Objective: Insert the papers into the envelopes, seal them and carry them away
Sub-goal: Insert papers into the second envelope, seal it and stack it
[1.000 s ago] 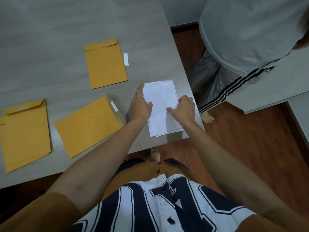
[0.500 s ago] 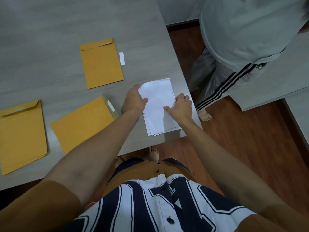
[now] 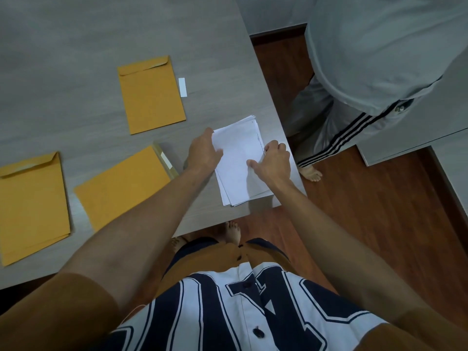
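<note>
The right hand has slid up the side of the white papers and now pinches the top sheet's edge. The left hand stays pressed flat on the other side, fingers together. The papers lie between both hands. An open envelope waits just left of the left hand, so one sheet may go in soon.

surface: grey wood-grain laminate, matt
papers: plain white paper, smooth, matt
envelopes: yellow-brown kraft paper, matt, flaps creased
strip: small white slip, looks like paper
floor: reddish-brown wood planks, slight sheen
jersey: navy-and-white cloth, dark buttons
</note>
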